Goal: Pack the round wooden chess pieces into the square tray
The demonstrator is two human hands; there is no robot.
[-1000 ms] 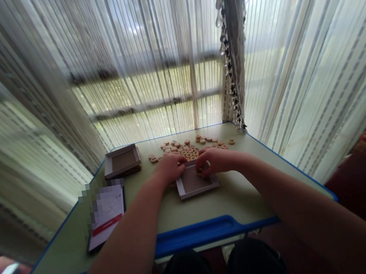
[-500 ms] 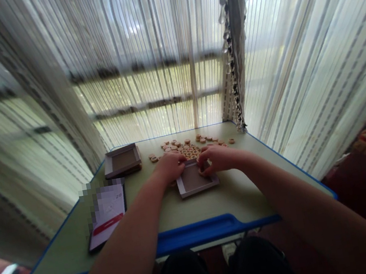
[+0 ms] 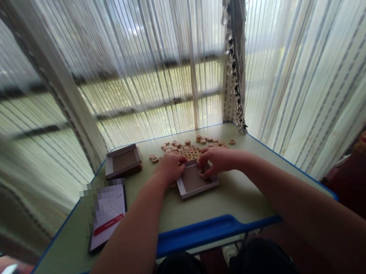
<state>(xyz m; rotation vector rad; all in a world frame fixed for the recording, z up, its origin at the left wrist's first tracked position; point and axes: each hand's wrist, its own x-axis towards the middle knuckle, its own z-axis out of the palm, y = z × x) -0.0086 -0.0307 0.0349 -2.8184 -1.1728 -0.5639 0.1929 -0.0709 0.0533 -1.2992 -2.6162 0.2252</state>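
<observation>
Table (image 3: 189,213): pale greenish top, blue edging all round, blue recessed trough (image 3: 199,234) set into the near side.

Lying on it:
- Shallow open box (image 3: 193,184), one, middle of the top; pale walls, dull brown floor.
- Round discs (image 3: 190,153), many, wood-coloured, dark markings on some; loose cluster behind the box, strays to both sides, some pieces resting on others. Count not possible, part being hidden.
- Second shallow open box (image 3: 122,160), far left corner, slightly askew, set on a brownish flat item (image 3: 136,169), mostly covered.
- Flat dark-edged device (image 3: 109,213), tablet-like, left side, nearer than the second box; pale screen with red band, part pixelated.
</observation>
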